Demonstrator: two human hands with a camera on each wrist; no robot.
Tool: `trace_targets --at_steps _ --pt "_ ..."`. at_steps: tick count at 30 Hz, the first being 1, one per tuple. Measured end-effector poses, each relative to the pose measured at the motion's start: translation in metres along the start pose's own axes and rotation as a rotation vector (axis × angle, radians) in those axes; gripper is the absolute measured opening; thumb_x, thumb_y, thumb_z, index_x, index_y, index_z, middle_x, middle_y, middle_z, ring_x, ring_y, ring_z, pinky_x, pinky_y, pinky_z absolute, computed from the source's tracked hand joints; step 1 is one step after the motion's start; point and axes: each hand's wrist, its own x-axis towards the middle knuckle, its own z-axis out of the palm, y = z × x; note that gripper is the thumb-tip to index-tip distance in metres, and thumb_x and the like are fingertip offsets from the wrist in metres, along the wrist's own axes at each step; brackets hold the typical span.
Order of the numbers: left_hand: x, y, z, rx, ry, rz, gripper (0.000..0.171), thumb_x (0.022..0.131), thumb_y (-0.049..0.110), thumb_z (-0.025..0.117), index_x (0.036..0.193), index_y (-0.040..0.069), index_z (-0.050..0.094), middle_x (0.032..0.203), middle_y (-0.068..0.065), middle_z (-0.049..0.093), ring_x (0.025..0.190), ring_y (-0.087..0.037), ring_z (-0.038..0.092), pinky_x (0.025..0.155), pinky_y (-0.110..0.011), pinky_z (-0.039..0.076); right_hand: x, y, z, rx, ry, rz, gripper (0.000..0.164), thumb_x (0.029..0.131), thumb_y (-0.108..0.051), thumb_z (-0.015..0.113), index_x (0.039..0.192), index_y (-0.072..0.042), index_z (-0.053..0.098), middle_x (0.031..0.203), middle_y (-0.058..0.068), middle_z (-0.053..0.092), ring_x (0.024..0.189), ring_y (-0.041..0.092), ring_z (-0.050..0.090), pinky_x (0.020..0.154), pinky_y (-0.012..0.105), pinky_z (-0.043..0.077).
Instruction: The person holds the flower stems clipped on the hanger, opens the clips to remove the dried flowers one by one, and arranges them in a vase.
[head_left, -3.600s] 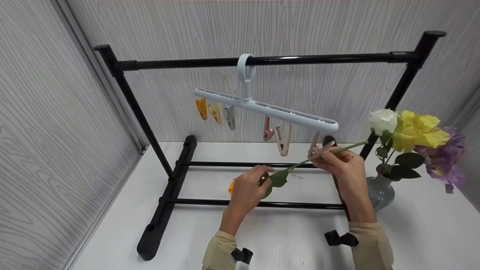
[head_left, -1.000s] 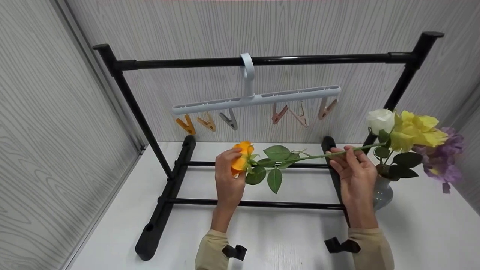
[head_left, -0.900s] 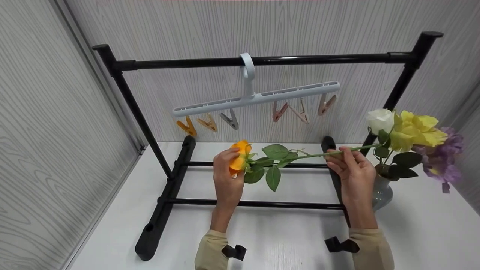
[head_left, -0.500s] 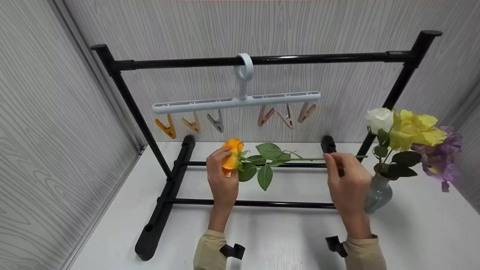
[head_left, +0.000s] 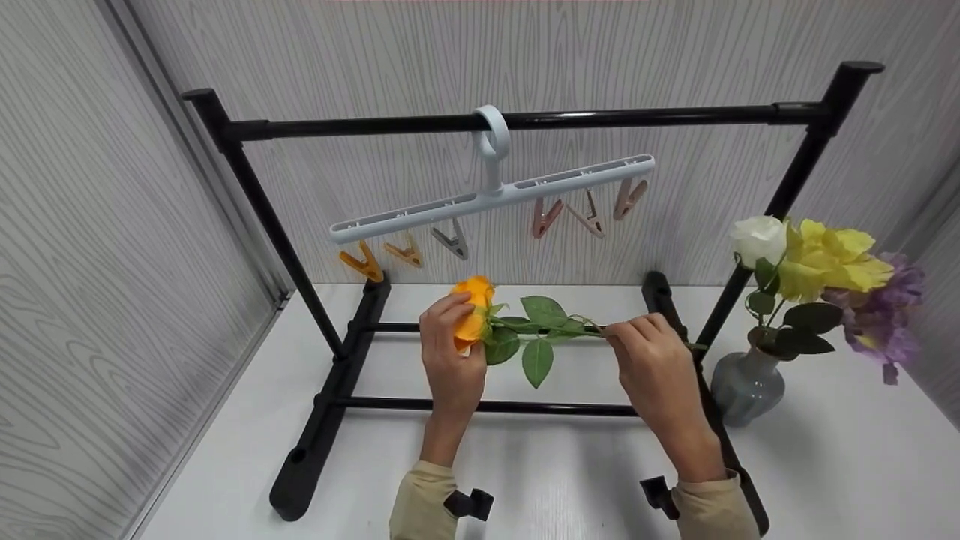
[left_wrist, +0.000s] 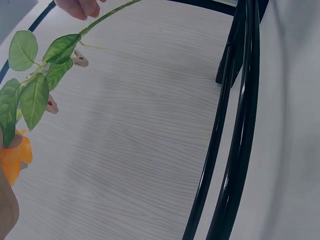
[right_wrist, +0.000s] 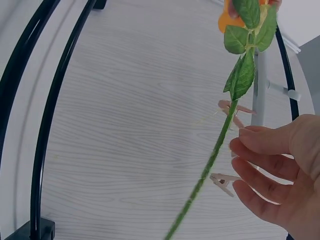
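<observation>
My left hand [head_left: 452, 364] holds an artificial orange rose [head_left: 472, 313] by its bloom, the leafy stem pointing right. In the head view my right hand [head_left: 656, 367] covers part of the stem. The right wrist view shows its loosely bent fingers just beside the green stem [right_wrist: 216, 150], with a small gap between. The left wrist view likewise has the right fingertips [left_wrist: 82, 7] close to the stem. Above the rose, a pale blue hanger [head_left: 491, 199] hangs tilted on a rail. Several clips dangle from it, among them an orange clip [head_left: 363, 262] and a grey clip [head_left: 451, 241].
A black rack [head_left: 337, 124] spans the white table [head_left: 555, 465], its lower bars behind and beneath the hands. At the right stands a grey vase [head_left: 746, 386] with a white rose [head_left: 759, 240], a yellow flower [head_left: 832, 262] and a purple flower [head_left: 885, 307].
The rose was swung from slanting to nearly level, its bloom now in the left hand. My right hand moved left from the stem's end towards the leaves. The hanger keeps swinging.
</observation>
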Motion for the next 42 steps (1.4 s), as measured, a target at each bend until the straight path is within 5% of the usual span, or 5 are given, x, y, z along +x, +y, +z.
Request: trace_targets --at_steps 19,31,42 --pt "0.003 0.009 -0.001 -0.044 -0.036 0.031 0.057 0.068 -0.032 0.07 0.116 -0.001 0.06 0.12 -0.018 0.063 0.113 -0.036 0.059 0.106 -0.031 0.048 -0.003 0.006 -0.002 -0.005 -0.003 0.049 0.024 0.078 0.017 0.08 0.088 -0.001 0.067 0.083 0.011 0.065 0.076 0.031 0.064 0.062 0.045 0.056" --pt "0.002 0.011 0.001 -0.066 -0.052 0.043 0.051 0.077 -0.019 0.08 0.12 -0.002 0.059 0.124 -0.019 0.061 0.115 -0.035 0.059 0.107 -0.032 0.048 -0.003 0.015 -0.007 0.038 -0.05 -0.05 0.046 0.077 0.03 0.07 0.108 -0.003 0.076 0.089 0.013 0.066 0.08 0.03 0.065 0.063 0.044 0.057" --pt "0.001 0.01 0.005 -0.117 -0.106 0.009 0.058 0.083 -0.014 0.078 0.133 -0.007 0.05 0.136 -0.024 0.053 0.125 -0.036 0.056 0.111 -0.034 0.044 -0.002 0.026 -0.02 0.041 0.034 0.0 0.041 0.08 0.032 0.062 0.103 0.001 0.076 0.092 0.018 0.068 0.084 0.036 0.066 0.07 0.048 0.055"
